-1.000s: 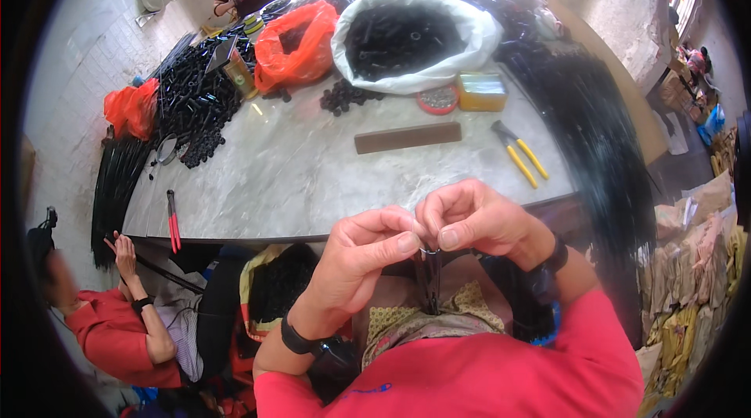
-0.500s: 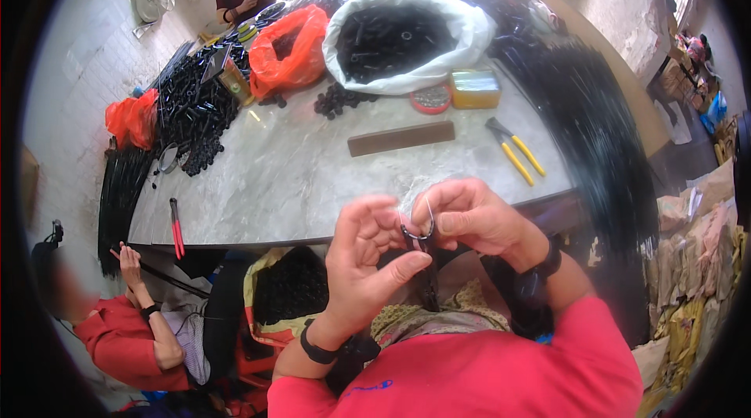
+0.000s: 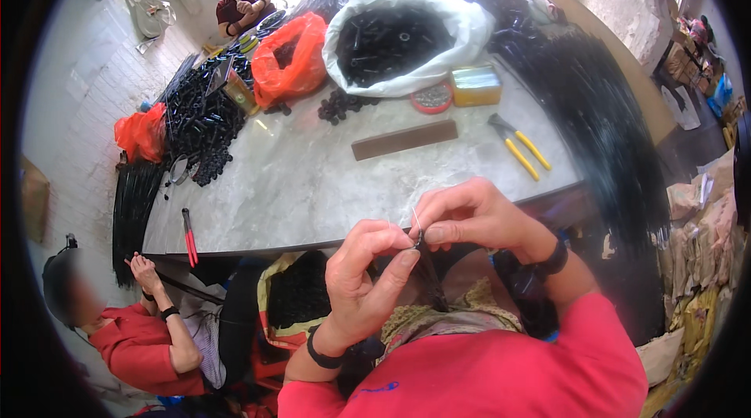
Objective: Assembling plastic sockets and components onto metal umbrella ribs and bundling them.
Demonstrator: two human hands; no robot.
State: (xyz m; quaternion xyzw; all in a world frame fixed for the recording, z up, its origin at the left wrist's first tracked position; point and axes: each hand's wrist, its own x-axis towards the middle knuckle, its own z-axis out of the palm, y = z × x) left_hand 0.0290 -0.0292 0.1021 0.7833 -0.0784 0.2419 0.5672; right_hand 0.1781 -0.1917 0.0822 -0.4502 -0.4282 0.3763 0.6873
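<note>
In front of my chest, just beyond the table's near edge, both hands are pinched close together. My left hand (image 3: pixel 364 273) presses thumb and forefinger together on a thin black strand (image 3: pixel 423 250). Dark strands hang from that spot toward my lap. My right hand (image 3: pixel 489 218), also closed, pinches the same small spot from the other side. A fine pale wire (image 3: pixel 417 219) stands up between the two hands. The exact join of wire and strand is hidden by my fingertips.
On the grey table (image 3: pixel 289 191) lie a brown bar (image 3: pixel 404 140), yellow-handled pliers (image 3: pixel 519 148) and red-handled pliers (image 3: pixel 189 238). A white sack (image 3: pixel 469 39) holds black tubes. Long black strands (image 3: pixel 602 121) lie along the right. A co-worker in red (image 3: pixel 145 348) sits at my left.
My left fingers have closed from a looser, more open pose into a tight pinch. The dark loop seen between the hands has drawn small. The view has shifted slightly.
</note>
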